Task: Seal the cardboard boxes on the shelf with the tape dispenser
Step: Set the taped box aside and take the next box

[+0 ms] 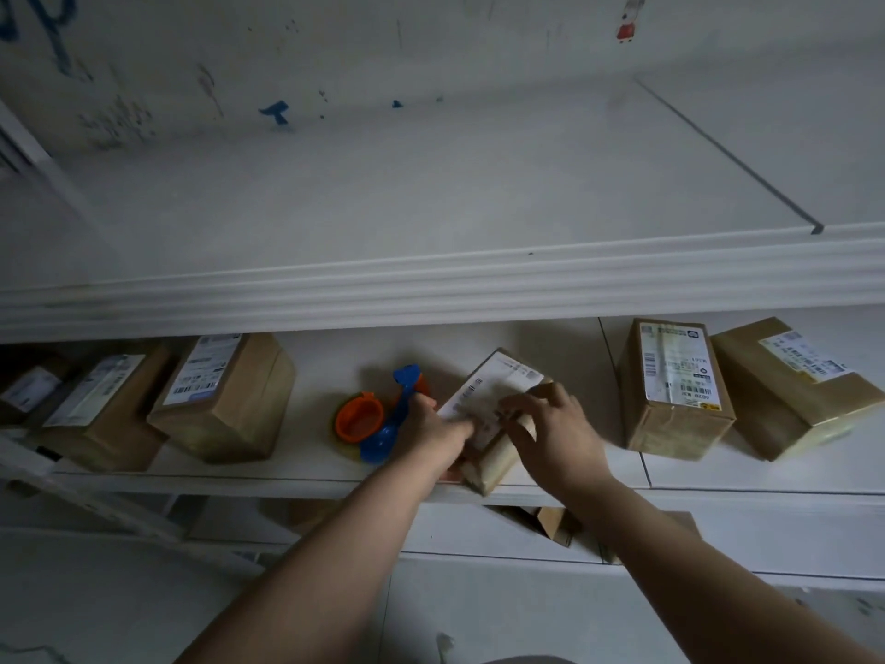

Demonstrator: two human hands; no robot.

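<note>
**Both hands on a small box at mid-shelf, tape dispenser alongside**

The small box (495,460) lies tilted at the front edge of the shelf (718,474), one corner jutting past the lip. Its white label (498,381) faces up. The right hand (558,436) arches over the box's right end, bent fingers on top and thumb against the side, holding it. The left hand (428,426) lies against the box's left end, close to the tape dispenser (368,419); blur hides whether it grips anything.

The box is probably light and fairly stiff, though its flaps would give under hard pressure. It is best held by opposite side walls, leaving the seam free for tape. Its glossy taped faces may be slippery. The tape dispenser, blue with an orange hub, rests just left of the box; its handle stands up beside the left hand and is the natural place to grasp it. It looks rigid and easy to lift with one hand.

Two larger labelled boxes (675,390) (790,385) stand well to the right, touching each other; three more (225,400) (100,409) (28,390) crowd the dim left end. The upper shelf board (431,280) overhangs the work and limits room above. Another box (555,524) shows on the lower tier, beneath the forearms.
</note>
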